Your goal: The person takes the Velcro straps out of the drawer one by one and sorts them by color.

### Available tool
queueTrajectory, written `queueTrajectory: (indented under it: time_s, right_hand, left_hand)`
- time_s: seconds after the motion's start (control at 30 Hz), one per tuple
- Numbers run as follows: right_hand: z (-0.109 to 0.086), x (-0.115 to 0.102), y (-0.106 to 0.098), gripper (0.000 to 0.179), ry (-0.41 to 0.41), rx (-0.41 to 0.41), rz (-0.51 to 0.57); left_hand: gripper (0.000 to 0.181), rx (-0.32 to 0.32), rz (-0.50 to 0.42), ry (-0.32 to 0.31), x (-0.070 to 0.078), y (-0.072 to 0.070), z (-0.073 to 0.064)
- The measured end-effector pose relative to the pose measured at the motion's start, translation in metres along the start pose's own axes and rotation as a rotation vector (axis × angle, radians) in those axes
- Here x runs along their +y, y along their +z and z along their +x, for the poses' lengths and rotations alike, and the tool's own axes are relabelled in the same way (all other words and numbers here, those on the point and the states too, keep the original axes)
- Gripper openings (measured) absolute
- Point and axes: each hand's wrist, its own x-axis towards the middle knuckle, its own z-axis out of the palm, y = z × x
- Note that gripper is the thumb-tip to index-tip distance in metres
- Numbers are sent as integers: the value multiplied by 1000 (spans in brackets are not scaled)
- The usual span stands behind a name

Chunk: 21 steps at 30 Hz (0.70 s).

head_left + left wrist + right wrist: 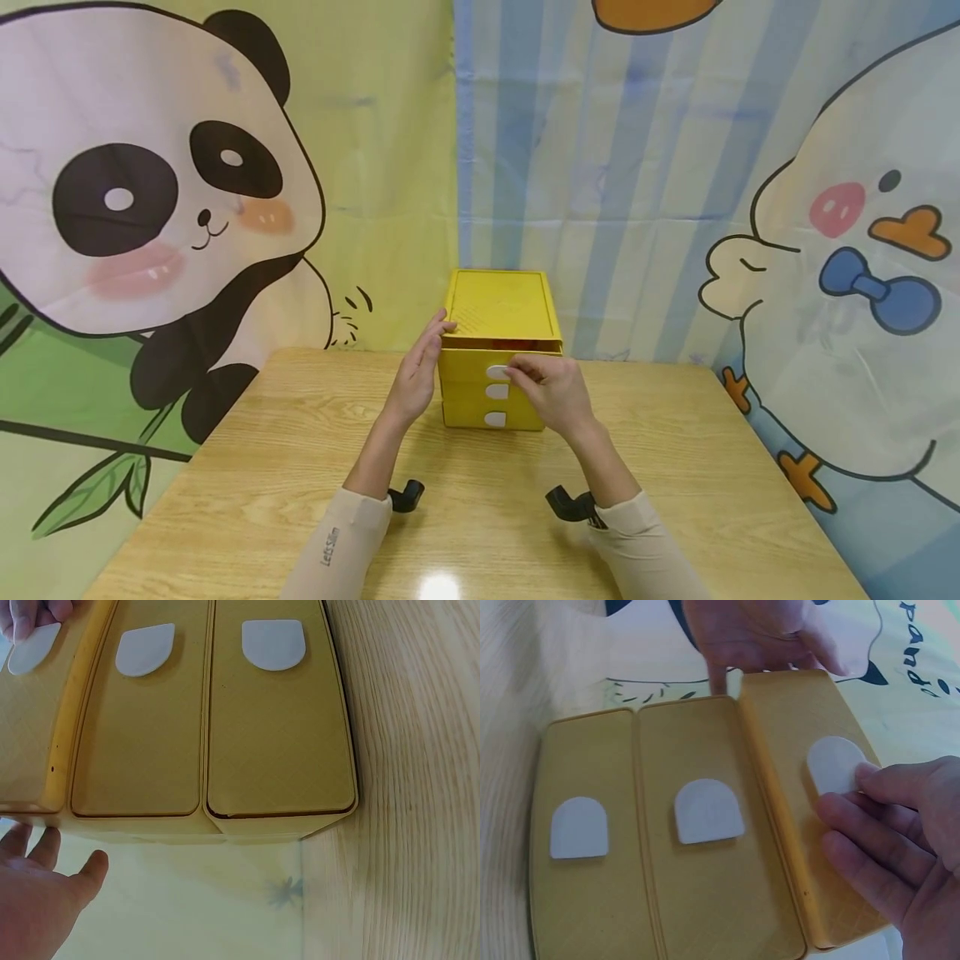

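A small yellow drawer cabinet (501, 302) stands on the wooden table, its front facing me. Its top drawer (795, 750) juts out a little past the two below, and something reddish (517, 344) shows in the gap above it. My right hand (555, 392) pinches the white tab handle (832, 761) of that drawer between thumb and fingers. Along the cabinet's left side rests my left hand (417, 375), fingers fairly straight, fingertips at the top left edge. The middle drawer (142, 735) and bottom drawer (281, 735) sit flush, each with a white tab.
Light wood table (322, 467) surrounds the cabinet. Behind it hangs a printed cloth (397, 167) with a panda on the left and a white bird on the right. Black wrist mounts (572, 503) stick out from both forearms.
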Motion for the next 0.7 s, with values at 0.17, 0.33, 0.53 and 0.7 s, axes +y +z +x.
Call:
queueTrajectory:
  time_s: [0.17,0.33,0.53,0.7]
  right_hand:
    - [0,-4,-6,5,44,-58,23]
    - [-1,-11,-11,6,71,-105,34]
    - [-2,-19,-16,7,70,-155,25]
    - [0,-24,-18,6,15,-163,26]
  left_hand:
    - [49,-2,-8,-7,0,0,0]
    - [49,-9,-7,-16,1,-1,0]
    - [49,-22,-15,-27,2,-2,0]
    - [49,-25,-24,-47,1,-4,1]
